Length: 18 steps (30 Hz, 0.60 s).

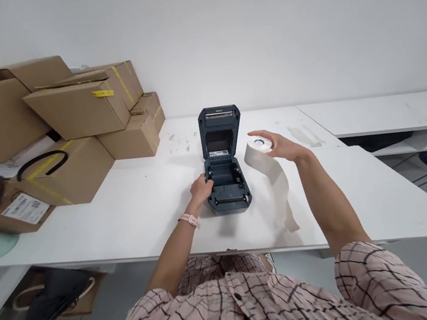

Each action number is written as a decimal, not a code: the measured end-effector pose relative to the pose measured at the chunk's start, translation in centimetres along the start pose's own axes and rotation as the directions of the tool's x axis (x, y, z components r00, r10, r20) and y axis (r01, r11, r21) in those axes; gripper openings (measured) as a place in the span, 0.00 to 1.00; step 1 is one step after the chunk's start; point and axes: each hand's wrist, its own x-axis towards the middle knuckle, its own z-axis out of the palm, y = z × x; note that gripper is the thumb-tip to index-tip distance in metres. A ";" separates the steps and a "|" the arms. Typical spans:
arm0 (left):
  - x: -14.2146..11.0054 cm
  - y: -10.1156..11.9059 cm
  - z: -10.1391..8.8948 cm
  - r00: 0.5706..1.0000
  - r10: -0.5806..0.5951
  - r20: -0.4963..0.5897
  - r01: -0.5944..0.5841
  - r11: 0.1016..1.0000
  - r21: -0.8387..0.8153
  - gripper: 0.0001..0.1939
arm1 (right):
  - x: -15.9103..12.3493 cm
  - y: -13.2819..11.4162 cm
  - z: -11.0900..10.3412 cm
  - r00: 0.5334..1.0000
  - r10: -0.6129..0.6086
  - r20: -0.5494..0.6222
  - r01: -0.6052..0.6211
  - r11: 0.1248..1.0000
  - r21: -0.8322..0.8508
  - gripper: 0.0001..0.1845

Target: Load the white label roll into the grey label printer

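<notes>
While the label printer (229, 192) stands open on the white table (134, 221), a roll of label paper (255, 155) is held just beside it.
The left hand (201, 189) grasps the printer's left side, thumb over the rim; the right hand (282, 145) grips the roll around its top, to the right of the raised lid (219, 121), with a loose paper strip (281, 192) trailing towards the table's near edge. Whether the roll touches the table, I cannot tell. The step in hand looks like loading; the next move would call for turning the roll's core in line with the roll holders (236, 171) and keeping the strip untwisted.
</notes>
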 end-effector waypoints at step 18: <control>0.7 -0.8 0.6 0.999 0.015 -0.030 -0.017 0.996 -0.093 0.17 | -6.1 11.4 1.7 0.899 0.352 -0.261 -0.248 0.900 0.359 0.41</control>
